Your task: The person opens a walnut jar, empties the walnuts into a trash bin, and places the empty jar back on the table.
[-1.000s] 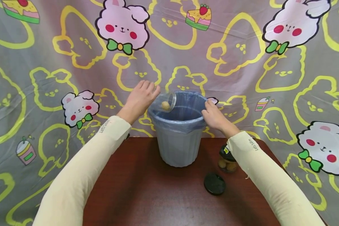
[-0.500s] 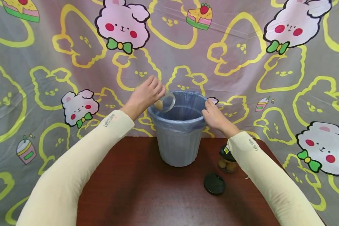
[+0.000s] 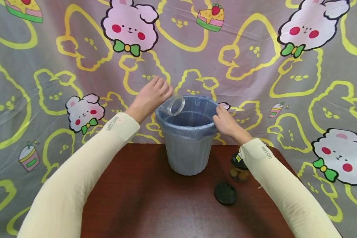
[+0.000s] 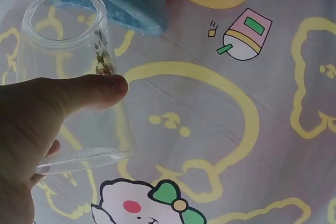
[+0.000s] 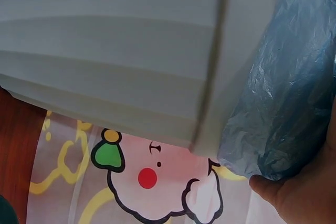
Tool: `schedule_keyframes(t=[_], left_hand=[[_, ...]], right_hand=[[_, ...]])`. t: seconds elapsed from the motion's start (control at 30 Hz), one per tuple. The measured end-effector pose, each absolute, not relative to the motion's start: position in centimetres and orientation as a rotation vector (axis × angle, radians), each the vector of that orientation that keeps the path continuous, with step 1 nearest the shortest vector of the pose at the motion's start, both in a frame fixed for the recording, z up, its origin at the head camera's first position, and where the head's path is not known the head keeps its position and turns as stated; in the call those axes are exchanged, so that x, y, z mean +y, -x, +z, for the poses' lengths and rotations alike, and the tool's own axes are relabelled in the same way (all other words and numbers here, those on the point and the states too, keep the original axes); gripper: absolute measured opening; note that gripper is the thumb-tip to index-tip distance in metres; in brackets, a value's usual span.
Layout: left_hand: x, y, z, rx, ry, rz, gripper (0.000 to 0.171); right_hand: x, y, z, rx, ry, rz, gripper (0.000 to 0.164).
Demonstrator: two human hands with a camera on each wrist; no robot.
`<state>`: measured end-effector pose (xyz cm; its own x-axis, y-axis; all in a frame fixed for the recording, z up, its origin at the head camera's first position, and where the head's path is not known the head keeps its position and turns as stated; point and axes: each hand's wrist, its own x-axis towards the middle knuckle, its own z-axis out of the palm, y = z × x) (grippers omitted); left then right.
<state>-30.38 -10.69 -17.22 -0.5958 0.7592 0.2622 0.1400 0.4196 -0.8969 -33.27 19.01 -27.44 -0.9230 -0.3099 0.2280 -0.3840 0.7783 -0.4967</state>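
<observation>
The left hand is grasping a clear jar, tilted at the opening of the bin, while the right hand holds the blue bag at the rim.

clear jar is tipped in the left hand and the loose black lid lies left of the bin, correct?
No, the loose black lid lies right of the bin, as the head view shows. The clear jar is tipped in the left hand.
</observation>
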Motion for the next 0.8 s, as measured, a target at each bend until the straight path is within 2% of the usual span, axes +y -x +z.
schedule_keyframes(t=[0.2,0.43,0.63,0.8], left_hand=[[-11.1,30.6,-17.4,-2.050,0.749,1.059,0.059],[-11.5,30.9,-17.7,-2.170,0.677,0.938,0.066],[-12.1,31.0,-17.8,-2.192,0.743,0.919,0.075],[-12.0,30.9,-18.1,-2.111,0.838,0.920,0.064]], right_hand=[[19.1,33.3,-27.3,-2.833,-0.542,0.838,0.060],[19.1,33.3,-27.2,-2.839,-0.540,0.826,0.060],[19.1,33.4,-27.4,-2.836,-0.553,0.804,0.058],[19.1,33.6,-27.5,-2.833,-0.541,0.809,0.059]])
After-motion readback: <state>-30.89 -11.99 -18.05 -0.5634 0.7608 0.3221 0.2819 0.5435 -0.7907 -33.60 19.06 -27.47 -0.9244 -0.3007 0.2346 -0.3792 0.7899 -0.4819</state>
